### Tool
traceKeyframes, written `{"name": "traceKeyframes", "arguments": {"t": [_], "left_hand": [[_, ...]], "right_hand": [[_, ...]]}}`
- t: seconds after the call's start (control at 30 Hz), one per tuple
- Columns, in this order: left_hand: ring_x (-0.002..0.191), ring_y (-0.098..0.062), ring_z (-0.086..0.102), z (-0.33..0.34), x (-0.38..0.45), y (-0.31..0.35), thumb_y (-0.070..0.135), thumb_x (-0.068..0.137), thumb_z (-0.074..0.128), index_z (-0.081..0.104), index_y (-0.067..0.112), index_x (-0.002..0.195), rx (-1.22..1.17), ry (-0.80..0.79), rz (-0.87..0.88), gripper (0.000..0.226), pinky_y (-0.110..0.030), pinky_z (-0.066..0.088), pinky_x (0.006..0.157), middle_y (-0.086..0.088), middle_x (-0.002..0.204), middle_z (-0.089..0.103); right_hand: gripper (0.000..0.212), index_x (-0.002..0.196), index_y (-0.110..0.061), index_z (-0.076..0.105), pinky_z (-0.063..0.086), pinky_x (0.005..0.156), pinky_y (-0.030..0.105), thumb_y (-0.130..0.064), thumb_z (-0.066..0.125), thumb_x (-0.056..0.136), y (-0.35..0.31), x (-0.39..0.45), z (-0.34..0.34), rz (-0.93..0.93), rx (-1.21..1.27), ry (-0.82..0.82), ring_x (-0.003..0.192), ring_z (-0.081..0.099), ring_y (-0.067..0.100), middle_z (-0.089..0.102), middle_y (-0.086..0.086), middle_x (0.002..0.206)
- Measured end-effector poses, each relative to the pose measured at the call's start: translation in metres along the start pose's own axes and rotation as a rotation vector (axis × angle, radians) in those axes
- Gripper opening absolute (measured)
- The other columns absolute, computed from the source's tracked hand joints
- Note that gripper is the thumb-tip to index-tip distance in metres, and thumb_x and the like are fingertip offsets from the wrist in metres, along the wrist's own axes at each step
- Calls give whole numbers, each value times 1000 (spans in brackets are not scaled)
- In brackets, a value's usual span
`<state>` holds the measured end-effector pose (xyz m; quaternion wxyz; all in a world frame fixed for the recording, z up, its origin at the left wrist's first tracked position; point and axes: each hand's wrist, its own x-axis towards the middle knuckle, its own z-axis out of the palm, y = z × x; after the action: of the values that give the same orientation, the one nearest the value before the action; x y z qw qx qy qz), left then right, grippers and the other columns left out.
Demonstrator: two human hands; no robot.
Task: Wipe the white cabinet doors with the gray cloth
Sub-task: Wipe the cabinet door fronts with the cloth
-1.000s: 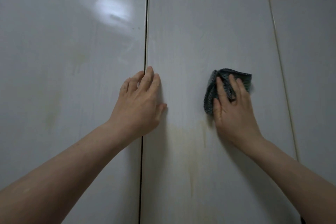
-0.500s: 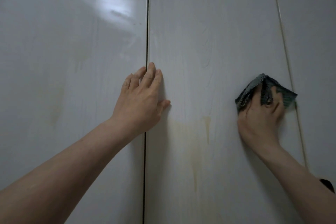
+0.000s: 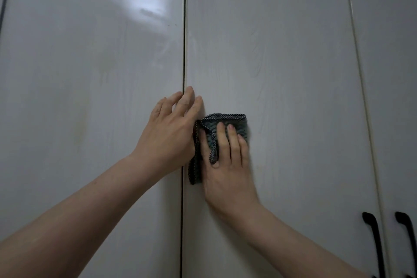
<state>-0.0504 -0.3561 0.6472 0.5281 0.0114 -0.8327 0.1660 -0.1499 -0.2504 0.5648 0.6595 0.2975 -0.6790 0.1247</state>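
Two tall white cabinet doors fill the view, the left door and the middle door, split by a dark vertical gap. My left hand lies flat across that gap, fingers spread, holding nothing. My right hand presses a folded gray cloth with a dotted hem against the middle door, right beside my left hand. The cloth's left edge hangs down along the gap.
A third door stands at the far right. Two black handles sit at the lower right, either side of the seam between the middle and right doors. A light reflection glares on the upper left door.
My right hand has swept the cloth leftward across the middle door, from its right edge to beside my left hand. The left hand stayed put. The view tilted down, revealing the handles.
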Motion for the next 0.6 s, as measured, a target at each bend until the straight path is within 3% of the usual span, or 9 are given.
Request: {"name": "traceKeyframes", "arguments": {"t": [0.13,0.23,0.33,0.53,0.6], "left_hand": [[145,-34,21,1,-11,2,29,89,31,31,12,151,6,-11,-2,64,-49,20,118,-13,160,21],[145,-34,20,6,-21,7,32,96,45,28,12,152,40,-38,-5,62,-49,21,118,-14,161,19],[148,-33,12,11,-31,13,41,96,45,19,14,154,55,-79,-12,70,-47,16,120,-13,163,10],[149,-29,1,13,-46,24,49,96,42,9,17,156,38,-117,-32,77,-42,8,122,-10,164,-2],[149,-29,2,14,-51,24,48,95,44,11,16,156,36,-115,-26,76,-43,9,122,-11,164,-1]], "right_hand": [[56,151,-15,33,25,116,52,-29,40,97,29,-13,-5,-135,-23,-42,144,26,41,28,24,156],[56,152,-14,30,25,116,54,-29,38,99,56,-28,-11,-111,-31,-56,145,23,42,23,25,157],[56,152,-9,29,25,116,55,-27,36,100,89,-39,-16,6,-34,-49,145,20,45,20,28,157],[59,154,-2,14,15,119,56,-31,11,102,159,-60,-28,311,-36,-103,146,10,46,11,30,158],[58,153,1,11,17,118,57,-28,16,103,176,-66,-30,377,-87,-79,144,14,48,13,33,156]]}}
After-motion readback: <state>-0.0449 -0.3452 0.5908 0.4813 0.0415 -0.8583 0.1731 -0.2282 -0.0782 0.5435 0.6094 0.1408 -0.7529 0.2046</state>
